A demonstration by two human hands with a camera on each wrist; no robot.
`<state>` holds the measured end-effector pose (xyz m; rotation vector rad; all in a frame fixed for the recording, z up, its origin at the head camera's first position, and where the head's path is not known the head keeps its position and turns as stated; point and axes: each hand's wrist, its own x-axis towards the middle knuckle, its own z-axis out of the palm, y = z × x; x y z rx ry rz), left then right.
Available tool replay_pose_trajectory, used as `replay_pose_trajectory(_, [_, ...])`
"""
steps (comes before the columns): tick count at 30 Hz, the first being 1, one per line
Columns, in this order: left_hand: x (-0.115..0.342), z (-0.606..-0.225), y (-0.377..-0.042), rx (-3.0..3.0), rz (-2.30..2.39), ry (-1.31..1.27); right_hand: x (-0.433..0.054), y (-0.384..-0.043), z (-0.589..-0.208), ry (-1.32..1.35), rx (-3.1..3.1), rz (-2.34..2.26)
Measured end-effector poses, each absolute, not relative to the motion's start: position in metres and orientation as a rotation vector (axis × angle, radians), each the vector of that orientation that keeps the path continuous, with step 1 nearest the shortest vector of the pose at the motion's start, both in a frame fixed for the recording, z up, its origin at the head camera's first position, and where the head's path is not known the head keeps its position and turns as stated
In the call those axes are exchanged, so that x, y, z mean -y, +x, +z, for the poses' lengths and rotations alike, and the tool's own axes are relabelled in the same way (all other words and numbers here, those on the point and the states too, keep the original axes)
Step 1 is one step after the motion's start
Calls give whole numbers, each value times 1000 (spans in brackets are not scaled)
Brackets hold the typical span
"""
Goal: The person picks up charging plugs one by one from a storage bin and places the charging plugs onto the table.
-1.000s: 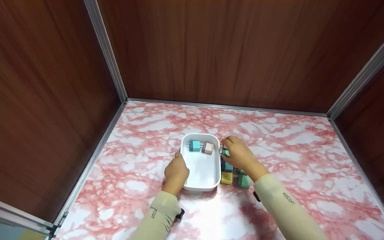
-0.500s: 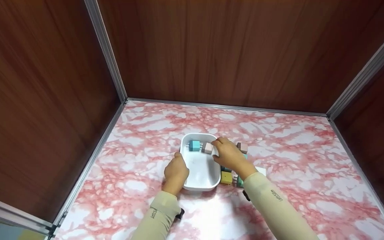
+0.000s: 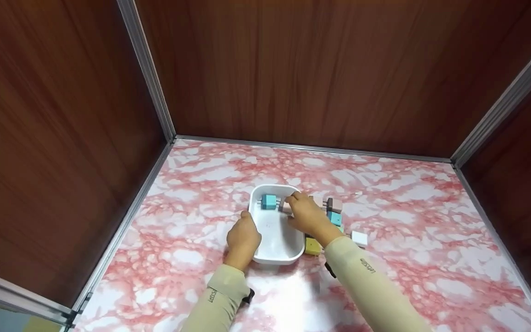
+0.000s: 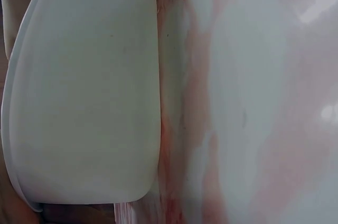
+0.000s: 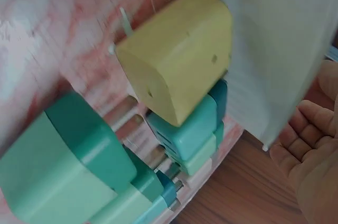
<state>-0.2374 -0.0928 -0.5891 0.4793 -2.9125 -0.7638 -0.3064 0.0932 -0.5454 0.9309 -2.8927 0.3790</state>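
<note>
A white plastic box [image 3: 272, 240] stands on the table. My left hand [image 3: 244, 236] grips its left wall, the thumb side at the rim. Inside, at the far end, lie a light-blue plug adapter [image 3: 269, 201] and a pinkish plug adapter [image 3: 285, 206]. My right hand [image 3: 309, 215] reaches over the right wall, fingertips above the pinkish adapter, which it partly covers. In the right wrist view its fingers [image 5: 311, 123] are bent beside the box wall. I cannot tell whether they hold anything. A yellow plug adapter [image 3: 312, 246] sits against the box's right side, partly below my right hand.
More plug adapters lie right of the box: pink [image 3: 335, 204], blue [image 3: 334, 218], white [image 3: 359, 238] and green [image 5: 63, 166]. Dark wood-look panels [image 3: 293, 78] with metal edging enclose the red-and-white marbled table [image 3: 408, 221] at the back and sides.
My right hand has moved left from the adapters beside the box to over its inside, uncovering pink, blue and white adapters. My left hand and the box have stayed put.
</note>
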Motion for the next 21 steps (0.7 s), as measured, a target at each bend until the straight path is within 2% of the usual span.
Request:
replay_pose_trajectory(10, [93,-590,-237,2902,-750,484,-82,-310,-554,954,2849,312])
replay_pose_trajectory(21, [94,-591,-238,2908,-752,480,-69,-309,-564,924,2865,42])
